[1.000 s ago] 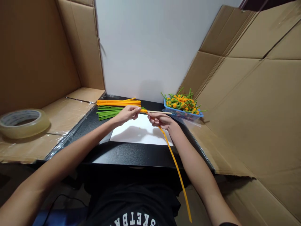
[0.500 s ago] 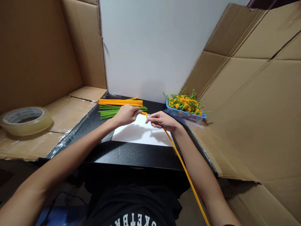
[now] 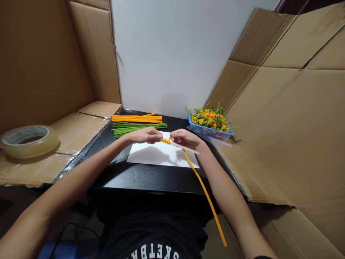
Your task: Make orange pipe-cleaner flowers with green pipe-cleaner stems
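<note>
Above a white sheet (image 3: 151,157), my left hand (image 3: 150,135) pinches the end of a thin pale stick (image 3: 188,148), where orange coils wrap round it. My right hand (image 3: 185,137) is closed on the orange pipe cleaner (image 3: 206,192) just right of the coils. From under that hand, its long tail hangs down past the table's front edge. The pale stick points right, below my right fingers. Behind my left hand lie a bundle of orange pipe cleaners (image 3: 137,119) and a bundle of green ones (image 3: 126,129).
A blue basket (image 3: 212,132) of orange and green pipe-cleaner pieces sits at the back right of the black table (image 3: 151,180). A roll of clear tape (image 3: 40,145) lies on cardboard at the left. Cardboard walls (image 3: 285,126) stand on both sides.
The pale stick now shows, pointing right. More orange coils are visible between my hands, and the orange tail is shorter. My left hand has turned and lowered slightly.
</note>
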Motion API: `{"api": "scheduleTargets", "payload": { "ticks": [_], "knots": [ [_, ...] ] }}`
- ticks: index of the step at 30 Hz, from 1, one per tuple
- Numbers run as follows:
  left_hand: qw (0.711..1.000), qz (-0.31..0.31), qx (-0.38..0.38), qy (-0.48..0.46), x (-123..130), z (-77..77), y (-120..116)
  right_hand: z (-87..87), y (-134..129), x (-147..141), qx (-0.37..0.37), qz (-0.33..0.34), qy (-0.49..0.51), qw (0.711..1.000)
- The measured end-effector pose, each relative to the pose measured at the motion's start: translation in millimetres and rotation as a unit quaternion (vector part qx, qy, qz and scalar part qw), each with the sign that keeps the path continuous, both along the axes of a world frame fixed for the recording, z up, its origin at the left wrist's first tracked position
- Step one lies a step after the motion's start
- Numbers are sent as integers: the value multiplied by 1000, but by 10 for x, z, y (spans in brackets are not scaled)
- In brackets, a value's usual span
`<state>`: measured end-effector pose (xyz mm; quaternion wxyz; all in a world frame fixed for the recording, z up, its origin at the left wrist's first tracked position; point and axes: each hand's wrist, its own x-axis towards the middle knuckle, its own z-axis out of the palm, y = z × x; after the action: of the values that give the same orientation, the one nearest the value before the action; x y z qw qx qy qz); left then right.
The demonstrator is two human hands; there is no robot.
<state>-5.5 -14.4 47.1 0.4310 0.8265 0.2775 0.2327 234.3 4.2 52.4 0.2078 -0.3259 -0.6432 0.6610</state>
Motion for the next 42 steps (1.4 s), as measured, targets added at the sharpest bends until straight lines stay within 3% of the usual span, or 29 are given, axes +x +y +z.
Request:
{"api": "scheduleTargets", "payload": {
  "ticks": [1, 3, 6, 9, 11, 13, 16, 19, 22, 24, 27, 31, 37, 39, 42],
  "knots": [
    [998, -10, 26, 49, 11, 0, -20, 13, -14, -2, 1, 12, -15, 1000],
    [987, 31, 106, 118, 26, -30, -26, 25, -45, -19, 28, 17, -47, 998],
    [943, 185, 224, 162, 15, -110, 37, 24, -95, -57, 110, -26, -82, 990],
    [898, 312, 277, 138, -20, -148, 110, 20, -132, -79, 114, -42, -96, 988],
    [897, 343, 269, 81, -30, -143, 135, 8, -128, -79, 80, -30, -91, 992],
    [922, 321, 216, 1, -21, -136, 148, -19, -95, -71, 53, -21, -83, 995],
    [966, 226, 54, -108, -6, -142, 158, -69, -15, -55, 16, -31, -69, 997],
    [986, 115, -66, -105, -27, -134, 150, -85, 43, -34, -20, -41, -41, 998],
    [999, 18, -43, 21, -66, -85, 125, -50, 48, -13, -34, -35, -22, 999],
    [994, 4, 16, 111, -92, -48, 122, -17, 30, -3, -17, -23, -27, 999],
    [977, 51, 87, 186, -142, -21, 161, 21, -6, -3, 35, -21, -57, 998],
    [957, 122, 151, 216, -202, -42, 225, 41, -45, -24, 64, -37, -76, 994],
    [878, 307, 281, 236, -86, -129, 145, -3, -108, -111, 104, -75, -56, 990],
    [879, 338, 283, 182, -36, -153, 124, -37, -117, -147, 97, -76, -52, 991],
    [909, 339, 238, 50, -17, -174, 157, -85, -90, -163, 40, -66, -67, 995]
  ]
}}
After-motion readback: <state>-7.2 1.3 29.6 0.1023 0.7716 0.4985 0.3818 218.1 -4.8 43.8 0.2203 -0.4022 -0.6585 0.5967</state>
